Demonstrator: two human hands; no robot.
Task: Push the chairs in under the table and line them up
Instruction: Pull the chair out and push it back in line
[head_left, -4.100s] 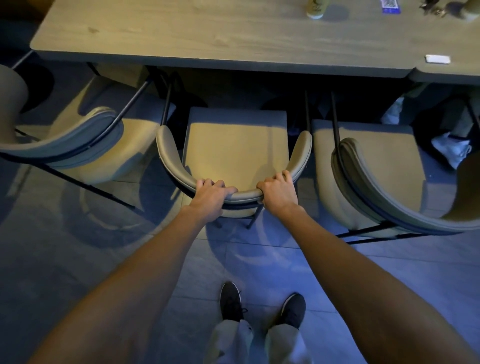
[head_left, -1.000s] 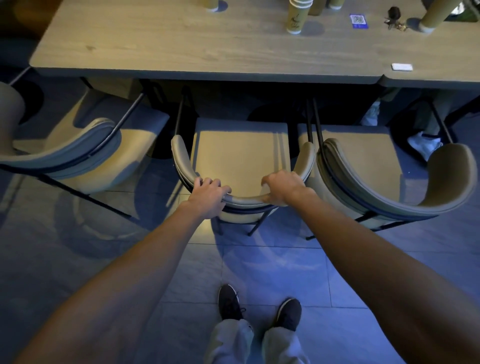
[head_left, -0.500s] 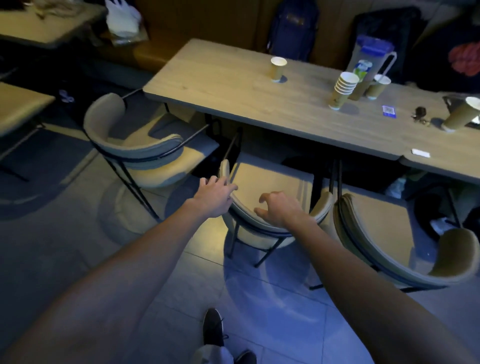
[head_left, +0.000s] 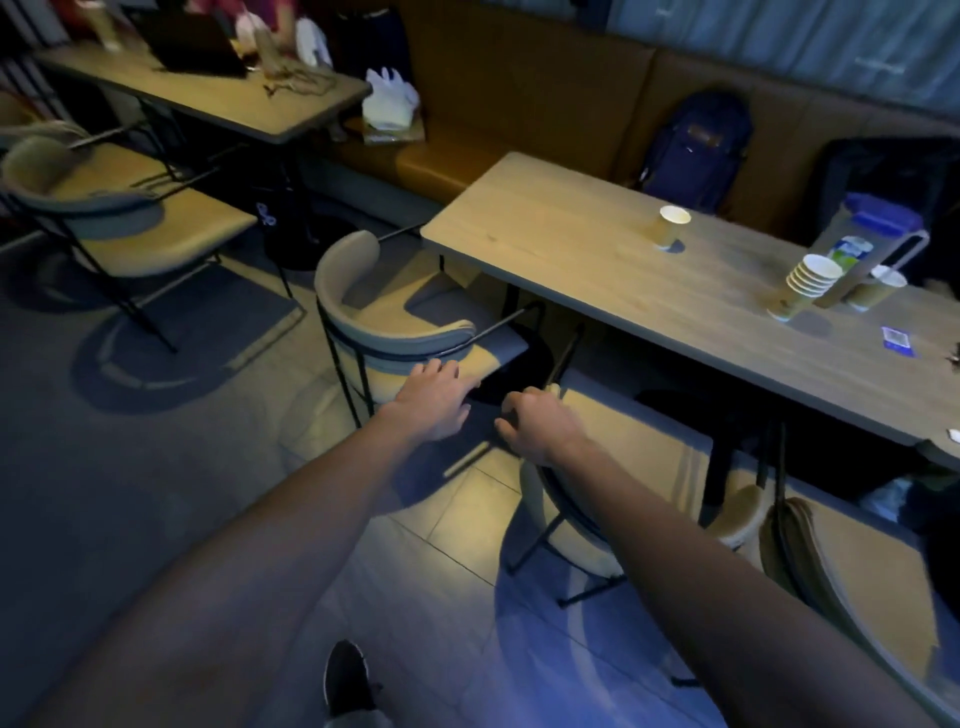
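A long wooden table (head_left: 597, 260) runs from the middle to the right. Three beige curved-back chairs stand along its near side. The left chair (head_left: 384, 317) sits turned at an angle by the table's corner. The middle chair (head_left: 639, 457) is pushed partly under the table, and the right chair (head_left: 852, 566) stands beside it. My left hand (head_left: 434, 400) hovers open over the gap between the left and middle chairs. My right hand (head_left: 535, 426) is loosely curled with fingers apart, above the middle chair's left back end, holding nothing.
On the table stand a paper cup (head_left: 670, 226), a stack of cups (head_left: 805, 286) and a pitcher (head_left: 867, 244). A second table (head_left: 208, 101) with another chair (head_left: 114, 208) is at the far left. A bench with a backpack (head_left: 696, 150) runs behind. My shoe (head_left: 345, 675) is below.
Both hands have let go of the middle chair's backrest and moved left toward the angled left chair. My view has swung up and left, showing the second table.
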